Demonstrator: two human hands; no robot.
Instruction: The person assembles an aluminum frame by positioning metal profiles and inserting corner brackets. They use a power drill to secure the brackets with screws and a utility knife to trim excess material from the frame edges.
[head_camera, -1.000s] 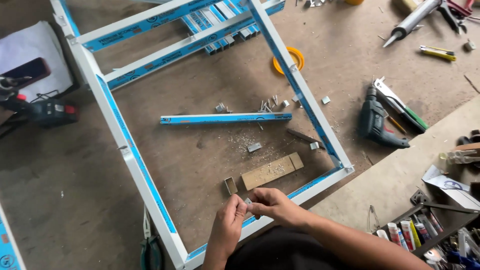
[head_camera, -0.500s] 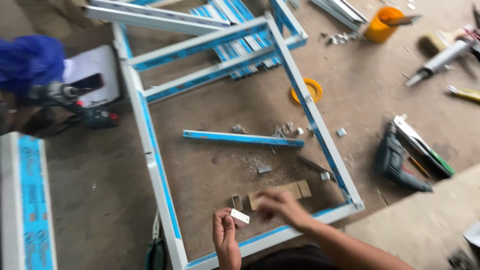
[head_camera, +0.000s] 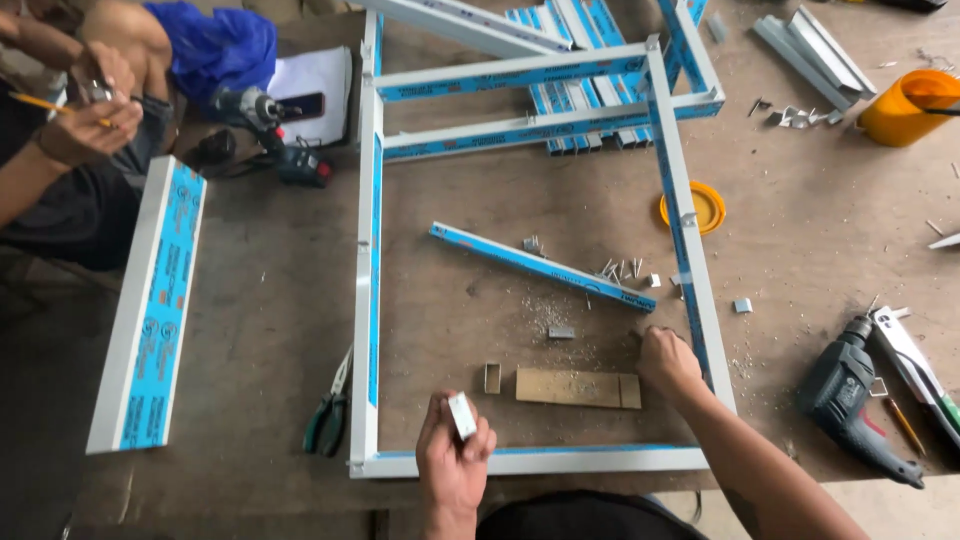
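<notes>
My left hand (head_camera: 452, 458) holds a small white metal bracket (head_camera: 462, 416) above the near rail of a white and blue aluminium frame (head_camera: 370, 300). My right hand (head_camera: 668, 362) rests on the wooden floor inside the frame, beside its right rail, fingers closed near the floor with nothing visibly in them. Between my hands lie a flat wooden block (head_camera: 578, 388) and a small metal clip (head_camera: 492, 377). A loose blue-taped bar (head_camera: 540, 266) lies diagonally inside the frame, with several screws (head_camera: 620, 270) at its far end.
A dark drill (head_camera: 852, 398) lies at the right, pliers (head_camera: 330, 410) left of the frame. Another person (head_camera: 70, 120) sits at the top left holding a pencil, near a second drill (head_camera: 270, 130). A long aluminium profile (head_camera: 148, 300), orange cup (head_camera: 908, 105) and yellow lid (head_camera: 694, 206) lie around.
The view has swung left and back. My right hand moved away from the left hand to the frame's right rail; the left hand keeps the bracket.
</notes>
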